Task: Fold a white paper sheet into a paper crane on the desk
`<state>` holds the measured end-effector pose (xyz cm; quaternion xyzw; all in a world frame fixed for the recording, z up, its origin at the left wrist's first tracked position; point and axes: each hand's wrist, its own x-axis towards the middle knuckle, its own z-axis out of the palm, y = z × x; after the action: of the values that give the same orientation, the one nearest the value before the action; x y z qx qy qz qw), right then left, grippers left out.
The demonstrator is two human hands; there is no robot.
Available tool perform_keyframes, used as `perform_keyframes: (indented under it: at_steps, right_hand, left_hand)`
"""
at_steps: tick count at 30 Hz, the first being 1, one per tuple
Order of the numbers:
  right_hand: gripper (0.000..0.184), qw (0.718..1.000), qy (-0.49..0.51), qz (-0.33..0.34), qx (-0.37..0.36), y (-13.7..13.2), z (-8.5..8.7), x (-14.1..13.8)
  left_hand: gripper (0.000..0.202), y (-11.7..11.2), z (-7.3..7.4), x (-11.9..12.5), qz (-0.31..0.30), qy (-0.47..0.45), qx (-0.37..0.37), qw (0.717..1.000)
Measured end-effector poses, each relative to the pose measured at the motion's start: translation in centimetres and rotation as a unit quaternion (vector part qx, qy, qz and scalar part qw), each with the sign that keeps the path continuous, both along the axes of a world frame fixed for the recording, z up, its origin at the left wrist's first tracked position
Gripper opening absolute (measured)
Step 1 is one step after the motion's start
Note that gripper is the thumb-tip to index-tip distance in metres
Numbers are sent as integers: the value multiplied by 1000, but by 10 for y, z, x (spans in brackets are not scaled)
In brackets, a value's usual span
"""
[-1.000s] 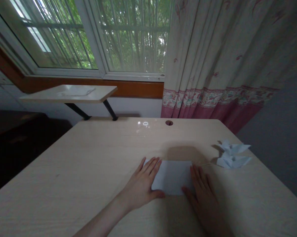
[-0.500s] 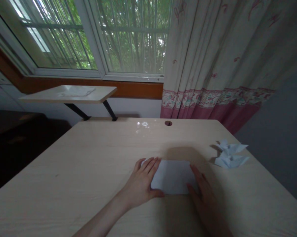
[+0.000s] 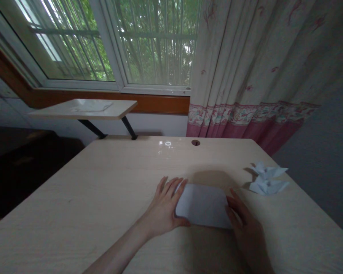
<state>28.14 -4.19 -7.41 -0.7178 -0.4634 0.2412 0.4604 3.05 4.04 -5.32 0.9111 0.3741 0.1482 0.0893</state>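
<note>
A sheet of white paper [image 3: 202,205] lies on the light wooden desk in front of me. My left hand [image 3: 168,203] rests flat over its left end, fingers stretched out and spread, with the thumb along the near edge. At the opposite end, my right hand [image 3: 242,217] has its bent fingers and thumb closed on the paper's right edge. That edge is partly hidden by the fingers. Right of the paper, apart from both hands, stand folded white paper shapes [image 3: 267,180] with pointed tips.
The desk [image 3: 117,171] has a round cable hole [image 3: 195,142] near its back edge. A small raised shelf [image 3: 108,112] on black legs stands at the back left, with something whitish on it. Behind are a barred window [image 3: 157,45] and a patterned curtain [image 3: 245,76].
My right hand has shifted a little to the right, and its fingers have curled in at the paper's edge. The paper's right end has moved outward slightly. My left hand stays nearly in place.
</note>
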Motion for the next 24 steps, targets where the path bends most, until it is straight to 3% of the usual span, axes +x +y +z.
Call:
perform_keyframes:
  at_steps: [9, 15, 18, 24]
  right_hand:
    - [58, 999, 27, -10, 27, 3, 11, 1]
    - [58, 999, 14, -16, 44, 3, 9, 5]
    - [55, 998, 30, -12, 54, 2, 9, 4]
    - [46, 991, 105, -32, 76, -8, 18, -5]
  left_hand:
    - [123, 5, 2, -2, 30, -26, 39, 998]
    - [133, 2, 5, 0, 61, -60, 99, 991]
    - [122, -1, 8, 0, 63, -66, 147, 985]
    - [80, -10, 21, -8, 60, -116, 216, 968]
